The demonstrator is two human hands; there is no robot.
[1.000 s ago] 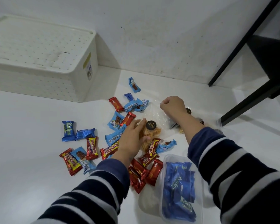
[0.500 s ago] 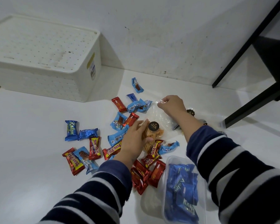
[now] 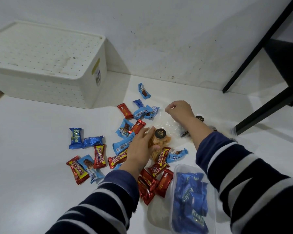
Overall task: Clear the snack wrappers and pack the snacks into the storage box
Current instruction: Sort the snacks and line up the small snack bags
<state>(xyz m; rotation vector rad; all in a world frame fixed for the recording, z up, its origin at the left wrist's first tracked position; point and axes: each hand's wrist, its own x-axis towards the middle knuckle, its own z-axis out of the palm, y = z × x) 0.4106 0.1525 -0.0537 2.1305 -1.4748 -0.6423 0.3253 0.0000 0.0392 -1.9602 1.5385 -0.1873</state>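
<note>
Several red and blue wrapped snacks lie scattered on the white surface, among them a blue Kalpa bar [image 3: 76, 137] and a red beng-beng bar [image 3: 99, 156]. In the middle lies a clear plastic bag of orange chips [image 3: 161, 141] with a round black label. My left hand [image 3: 141, 146] grips the chip end of that bag. My right hand [image 3: 179, 111] pinches the bag's far, empty end, fingers closed on the plastic. A clear tub [image 3: 177, 171] at bottom right holds several blue Kalpa bars. The white lidded storage box [image 3: 46, 65] stands at the back left.
A white wall runs along the back. Black furniture legs [image 3: 260, 115] stand at the right. Two dark wrapped items [image 3: 199, 118] lie behind my right forearm. A cluster of red wrappers [image 3: 149, 184] sits just left of the tub.
My right hand has drawn the bag's end slightly up and away, stretching the plastic. My left hand stays on the chips. The view has shifted a little.
</note>
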